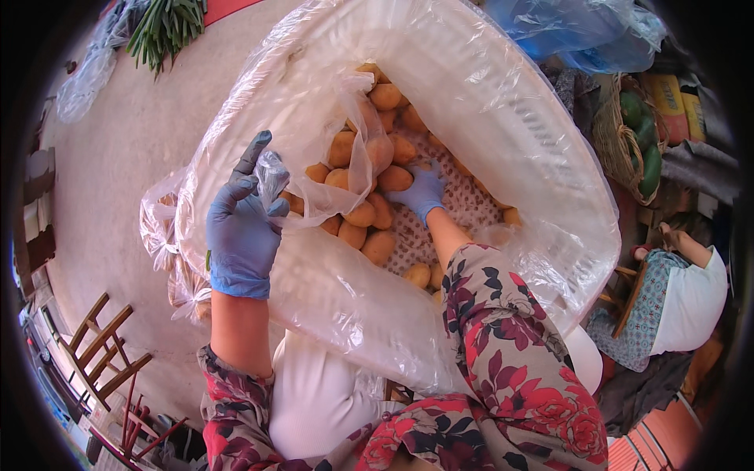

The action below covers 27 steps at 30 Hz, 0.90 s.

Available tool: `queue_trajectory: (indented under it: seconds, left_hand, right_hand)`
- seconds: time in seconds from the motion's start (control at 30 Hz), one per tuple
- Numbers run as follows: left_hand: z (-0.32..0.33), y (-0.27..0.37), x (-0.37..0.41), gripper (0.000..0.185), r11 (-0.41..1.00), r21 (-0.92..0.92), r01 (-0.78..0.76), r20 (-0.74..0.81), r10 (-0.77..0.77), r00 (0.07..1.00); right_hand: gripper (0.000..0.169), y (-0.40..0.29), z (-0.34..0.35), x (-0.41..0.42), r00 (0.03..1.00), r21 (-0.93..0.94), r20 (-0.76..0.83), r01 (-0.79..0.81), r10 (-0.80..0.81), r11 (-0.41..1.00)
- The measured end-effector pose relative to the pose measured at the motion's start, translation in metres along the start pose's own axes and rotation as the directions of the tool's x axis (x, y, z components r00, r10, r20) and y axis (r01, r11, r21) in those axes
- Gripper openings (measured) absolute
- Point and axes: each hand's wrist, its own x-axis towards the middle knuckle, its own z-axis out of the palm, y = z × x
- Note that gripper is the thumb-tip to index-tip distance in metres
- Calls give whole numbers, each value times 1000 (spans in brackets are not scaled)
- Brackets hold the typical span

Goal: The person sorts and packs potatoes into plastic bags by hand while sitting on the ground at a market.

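My left hand point(244, 229), in a blue glove, pinches a bunched clear plastic bag point(368, 159) by its gathered edge point(272, 176). The film of this bag trails over yellow-brown, potato-like produce point(379, 247) in a large container lined with clear plastic point(353, 306). My right hand point(421, 191), also gloved in blue, reaches down into the container. Its thumb and fingers are around one yellow-brown piece point(395, 178) at the right of the pile. Bare spotted bottom point(412, 241) shows around this hand. Part of the pile is hidden under the film.
Tied clear bags point(182, 271) hang at the container's left side. A wooden stool point(106, 347) lies at left; green stalks point(168, 29) rest at upper left. At right are a wicker basket point(609, 129) of green produce point(648, 159) and a seated person point(677, 306).
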Motion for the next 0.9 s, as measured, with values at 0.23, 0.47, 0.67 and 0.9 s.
queue_trajectory:
  seconds: [0.23,0.47,0.67,0.9]
  left_hand:
    - [0,1,-4,60,1000,-17,23,-27,-24,999]
    - [-5,0,-4,54,995,-72,72,10,-71,997]
    - [3,-1,-5,50,998,-38,46,-66,-49,997]
    - [23,-10,-12,37,825,559,-80,-11,103,995]
  right_hand:
    - [94,74,-16,-62,837,933,264,-348,-480,-92]
    - [86,13,-56,-98,609,702,-121,-506,-784,-501]
    - [85,-14,-69,-93,623,653,-142,-525,-769,-546]
    - [97,-37,-77,-102,676,866,-121,-287,-727,-410]
